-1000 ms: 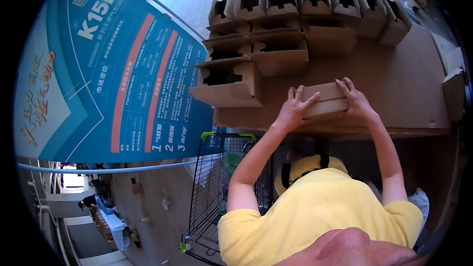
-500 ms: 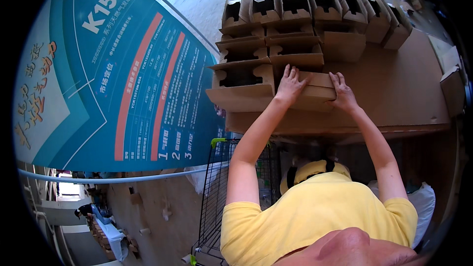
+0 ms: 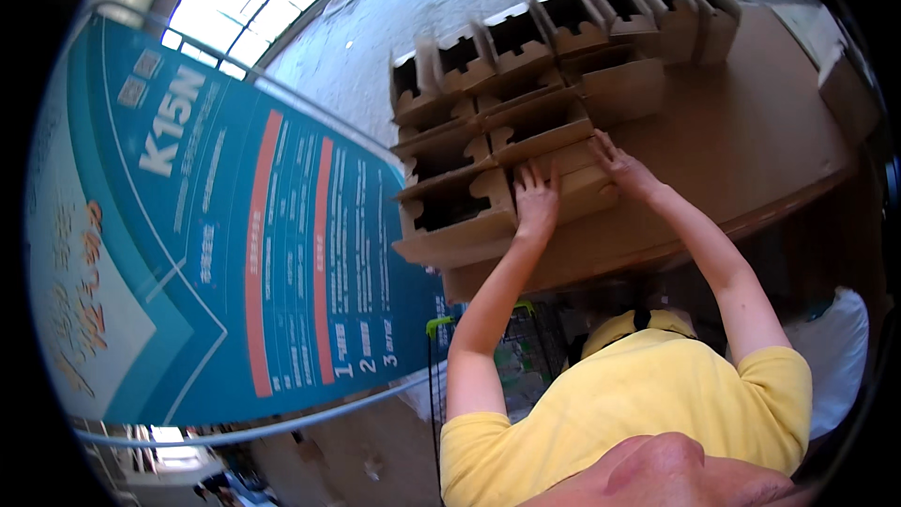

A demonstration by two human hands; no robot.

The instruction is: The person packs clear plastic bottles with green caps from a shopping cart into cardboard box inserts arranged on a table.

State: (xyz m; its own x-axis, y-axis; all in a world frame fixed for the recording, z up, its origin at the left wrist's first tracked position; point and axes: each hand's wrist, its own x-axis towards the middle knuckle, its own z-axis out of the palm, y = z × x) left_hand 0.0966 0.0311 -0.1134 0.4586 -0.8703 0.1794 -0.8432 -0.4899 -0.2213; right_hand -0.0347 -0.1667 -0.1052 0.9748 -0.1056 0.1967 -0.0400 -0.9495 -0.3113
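Observation:
A small brown cardboard box (image 3: 577, 180) with its top face covered lies between my two hands at the front of a group of open-topped boxes. My left hand (image 3: 537, 199) presses on its left end, fingers stretched over the edge next to an open box (image 3: 457, 216). My right hand (image 3: 626, 169) lies along its right end, fingertips at the far corner. Behind it, touching or nearly so, stands another open box (image 3: 542, 129). The undersides of my fingers are hidden.
Several open boxes with raised flaps (image 3: 514, 33) stand in rows on a cardboard-covered table (image 3: 723, 141). A large teal printed banner (image 3: 310, 253) on a metal frame stands at left. A black wire cart (image 3: 535, 338) is below the table edge, and a white sack (image 3: 838, 357) at right.
The box between my hands has moved in beside the front-left open box, against the one behind. Both hands went with it. The whole view has tilted and shifted.

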